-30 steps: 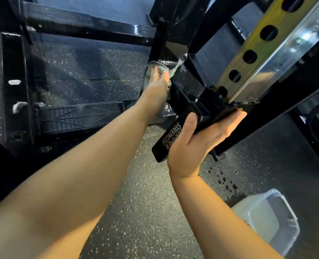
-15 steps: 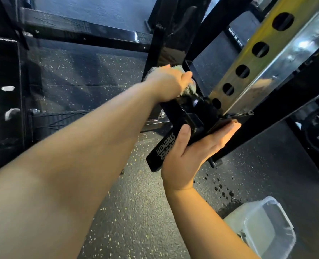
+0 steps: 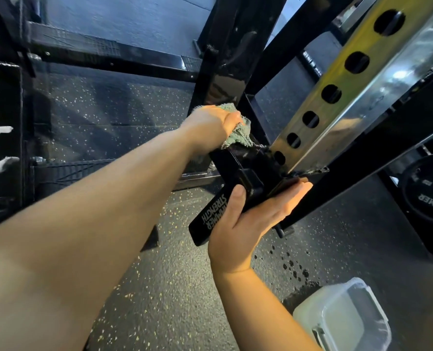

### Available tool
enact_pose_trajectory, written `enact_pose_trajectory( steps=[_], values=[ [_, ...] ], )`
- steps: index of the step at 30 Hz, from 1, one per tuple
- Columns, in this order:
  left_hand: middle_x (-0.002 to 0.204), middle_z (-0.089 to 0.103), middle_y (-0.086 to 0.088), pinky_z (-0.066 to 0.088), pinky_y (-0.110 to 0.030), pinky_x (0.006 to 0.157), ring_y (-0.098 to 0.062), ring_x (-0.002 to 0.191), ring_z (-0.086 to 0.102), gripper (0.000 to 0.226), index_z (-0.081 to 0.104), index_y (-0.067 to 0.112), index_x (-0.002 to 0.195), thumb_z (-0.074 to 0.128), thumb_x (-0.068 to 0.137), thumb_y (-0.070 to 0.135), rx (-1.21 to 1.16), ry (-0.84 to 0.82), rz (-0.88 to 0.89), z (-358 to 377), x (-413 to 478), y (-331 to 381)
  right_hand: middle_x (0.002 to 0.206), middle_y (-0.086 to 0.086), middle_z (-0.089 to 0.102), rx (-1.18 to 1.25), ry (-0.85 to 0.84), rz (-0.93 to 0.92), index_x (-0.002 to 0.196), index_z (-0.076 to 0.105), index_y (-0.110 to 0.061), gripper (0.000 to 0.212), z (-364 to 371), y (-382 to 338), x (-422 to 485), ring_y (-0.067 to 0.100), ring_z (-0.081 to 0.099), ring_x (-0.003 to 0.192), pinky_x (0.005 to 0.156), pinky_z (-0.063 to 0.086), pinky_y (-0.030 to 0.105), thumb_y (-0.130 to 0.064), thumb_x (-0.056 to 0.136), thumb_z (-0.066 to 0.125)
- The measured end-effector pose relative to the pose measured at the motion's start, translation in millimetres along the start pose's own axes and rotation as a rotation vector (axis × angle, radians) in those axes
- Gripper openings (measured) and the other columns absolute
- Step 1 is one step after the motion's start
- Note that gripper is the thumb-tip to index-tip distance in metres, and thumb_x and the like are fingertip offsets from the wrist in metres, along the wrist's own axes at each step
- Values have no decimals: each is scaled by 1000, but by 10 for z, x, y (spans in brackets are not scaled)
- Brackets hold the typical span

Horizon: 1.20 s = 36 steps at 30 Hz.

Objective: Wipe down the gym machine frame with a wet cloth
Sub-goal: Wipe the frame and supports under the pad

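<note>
My left hand point(image 3: 211, 124) grips a grey-green wet cloth point(image 3: 238, 134) and presses it on the top of a black frame bracket point(image 3: 229, 163) of the gym machine. The cloth is bunched under my fingers, which are mostly hidden. My right hand point(image 3: 246, 221) cups the underside of the same black bracket, marked with white lettering, thumb up on its near face and fingers flat below it. A shiny perforated steel post point(image 3: 337, 97) rises from the bracket to the upper right.
A clear plastic tub point(image 3: 344, 317) with water stands on the speckled rubber floor point(image 3: 172, 287) at lower right, with dark water drops beside it. A black weight plate point(image 3: 430, 191) sits at the right edge. Black frame beams point(image 3: 109, 54) cross the back and left.
My left hand has come back from the far side of the upright, closed on the cloth and moved down onto the bracket. My right hand has stayed under the bracket.
</note>
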State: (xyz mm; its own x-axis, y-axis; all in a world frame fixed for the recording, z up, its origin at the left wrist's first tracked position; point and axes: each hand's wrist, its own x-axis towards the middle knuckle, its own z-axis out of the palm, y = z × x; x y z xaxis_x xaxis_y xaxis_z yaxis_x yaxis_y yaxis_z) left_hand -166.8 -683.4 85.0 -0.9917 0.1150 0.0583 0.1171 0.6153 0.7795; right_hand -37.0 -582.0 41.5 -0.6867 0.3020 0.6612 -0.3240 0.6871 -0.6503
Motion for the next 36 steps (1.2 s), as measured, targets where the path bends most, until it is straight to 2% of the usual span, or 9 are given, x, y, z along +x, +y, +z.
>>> enact_pose_trajectory(
  steps=[8, 12, 15, 18, 21, 26, 29, 32, 36],
  values=[
    [89, 67, -13, 42, -34, 84, -25, 87, 59, 57, 66, -5, 88, 30, 101, 37, -276, 28, 183, 149, -554, 153, 155, 20, 0, -33, -8, 14, 145, 0, -1, 79, 5, -8, 19, 31, -2, 147, 119, 5, 45, -56, 97, 29],
    [123, 63, -6, 37, -33, 105, -19, 117, 53, 66, 67, 12, 115, 32, 91, 63, 23, -19, 78, -26, -129, -28, 155, 17, -3, 0, -26, 10, 146, 0, 2, 80, -4, -5, 1, 28, -5, 147, 119, 3, 41, -52, 97, 32],
    [125, 61, -5, 32, -28, 104, -19, 125, 47, 43, 66, 14, 117, 42, 97, 45, 89, 27, 85, 10, -40, -30, 155, 17, -2, -17, -28, 13, 146, 1, 5, 81, -7, -2, 18, 28, -5, 147, 119, 4, 42, -52, 97, 33],
    [77, 63, -5, 42, -28, 70, -22, 85, 59, 37, 64, 10, 74, 46, 98, 32, -60, 14, 68, 38, -391, 64, 155, 18, -1, -29, -21, 18, 146, 2, 7, 82, -5, 5, 4, 30, -3, 146, 119, 4, 41, -53, 97, 32],
    [92, 70, -2, 46, -25, 79, -13, 87, 61, 33, 71, 7, 95, 48, 97, 31, -184, 21, 284, 67, -659, 64, 156, 20, -1, -25, -17, 29, 146, 1, 2, 81, 7, 0, 8, 32, -3, 147, 119, 7, 46, -55, 97, 30],
    [120, 62, -14, 37, -29, 96, -27, 115, 54, 29, 64, -1, 113, 47, 97, 18, -138, 79, -45, 1, -286, 52, 155, 22, 1, -37, -13, 32, 145, 3, 4, 81, 30, -41, 32, 34, -1, 146, 118, 11, 51, -55, 97, 31],
    [93, 66, -12, 42, -32, 81, -30, 97, 59, 31, 64, 2, 87, 43, 99, 22, -348, 44, -102, 59, -517, 241, 155, 23, 0, -53, -39, 34, 145, 2, 4, 81, 2, -31, 31, 34, -1, 146, 118, 9, 49, -55, 97, 29],
    [97, 72, -6, 47, -38, 96, -22, 99, 65, 33, 72, 12, 93, 48, 97, 34, -736, 1, -132, 125, -893, 353, 154, 17, -3, -108, -74, 37, 144, -2, 2, 80, -34, -43, 37, 29, -5, 146, 120, 4, 40, -55, 97, 27],
    [93, 67, -26, 51, -50, 87, -30, 81, 64, 55, 66, 4, 89, 51, 83, 56, -799, 40, -230, 21, -1113, 260, 153, 13, -9, -146, -153, 53, 146, -8, 1, 83, -129, -97, 33, 22, -10, 144, 119, -4, 28, -57, 96, 25]
  ],
)
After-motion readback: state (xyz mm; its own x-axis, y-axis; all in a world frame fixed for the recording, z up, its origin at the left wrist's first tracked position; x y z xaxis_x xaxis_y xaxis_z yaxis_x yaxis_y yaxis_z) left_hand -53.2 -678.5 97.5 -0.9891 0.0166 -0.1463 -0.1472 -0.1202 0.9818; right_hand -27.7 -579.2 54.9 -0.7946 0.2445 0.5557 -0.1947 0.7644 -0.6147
